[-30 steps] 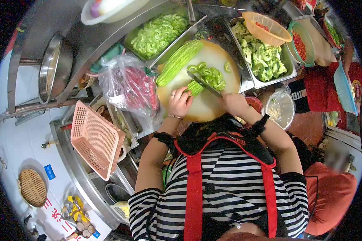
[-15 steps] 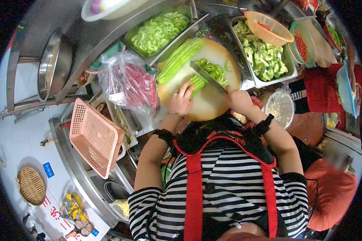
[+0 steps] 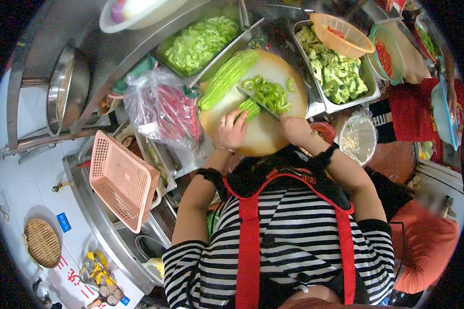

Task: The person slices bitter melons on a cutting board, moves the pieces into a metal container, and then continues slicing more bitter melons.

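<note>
On the round cutting board point(image 3: 265, 139) my left hand point(image 3: 229, 133) presses with bent fingers on a short piece of bitter melon point(image 3: 250, 109). My right hand point(image 3: 296, 130) is closed round the handle of a knife point(image 3: 260, 102); the handle itself is hidden by the fingers. The blade lies between the held piece and a pile of green slices point(image 3: 274, 95). A larger length of bitter melon point(image 3: 228, 80) rests on the board's upper left part, touching neither hand.
Behind the board stands a tray of green slices point(image 3: 201, 44); a broccoli tray point(image 3: 340, 77) stands to its right, under an orange basket point(image 3: 343, 36). Left are a plastic bag of red peppers point(image 3: 165, 108) and a pink basket point(image 3: 121, 180). A person in orange point(image 3: 428, 242) is at lower right.
The knife and my right hand have moved slightly left and down. My left hand has shifted back a little along the melon piece, which looks shorter, and the slice pile has spread.
</note>
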`<move>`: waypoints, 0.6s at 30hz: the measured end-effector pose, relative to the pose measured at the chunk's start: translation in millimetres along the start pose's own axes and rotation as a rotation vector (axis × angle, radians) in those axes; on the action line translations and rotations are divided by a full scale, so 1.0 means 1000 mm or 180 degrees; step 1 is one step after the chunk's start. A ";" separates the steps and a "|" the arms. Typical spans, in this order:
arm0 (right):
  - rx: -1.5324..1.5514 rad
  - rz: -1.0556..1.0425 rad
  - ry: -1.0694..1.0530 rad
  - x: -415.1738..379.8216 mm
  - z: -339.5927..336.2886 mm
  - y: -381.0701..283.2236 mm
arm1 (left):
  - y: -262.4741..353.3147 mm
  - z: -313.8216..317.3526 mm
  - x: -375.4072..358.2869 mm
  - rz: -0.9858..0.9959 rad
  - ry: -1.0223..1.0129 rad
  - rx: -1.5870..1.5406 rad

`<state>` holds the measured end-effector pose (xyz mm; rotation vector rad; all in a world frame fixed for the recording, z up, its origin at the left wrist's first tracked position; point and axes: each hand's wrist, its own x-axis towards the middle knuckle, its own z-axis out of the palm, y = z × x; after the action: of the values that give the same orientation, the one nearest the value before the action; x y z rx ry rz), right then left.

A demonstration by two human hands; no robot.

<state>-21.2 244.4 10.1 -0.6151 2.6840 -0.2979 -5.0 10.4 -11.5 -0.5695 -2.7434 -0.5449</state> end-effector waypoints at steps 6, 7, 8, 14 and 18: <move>0.0030 -0.0079 0.0214 -0.012 -0.026 -0.001 | 0.003 0.002 -0.005 -0.0077 0.0055 0.0159; 0.0150 -0.0061 0.0377 -0.014 -0.026 -0.005 | 0.003 0.001 -0.004 -0.0060 0.0070 0.0139; 0.0159 -0.0056 0.0367 -0.012 -0.019 -0.006 | 0.004 -0.001 -0.003 -0.0028 0.0092 0.0123; -0.0119 -0.0042 0.0066 -0.007 -0.023 0.003 | 0.003 0.000 -0.004 -0.0007 0.0114 0.0156; 0.0117 -0.0098 0.0175 -0.012 -0.015 -0.001 | 0.002 0.005 -0.009 -0.0018 0.0105 0.0124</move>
<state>-16.2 250.6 27.4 -0.6466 2.7171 -0.3769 2.7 10.9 -18.5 -0.5388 -2.7190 -0.4967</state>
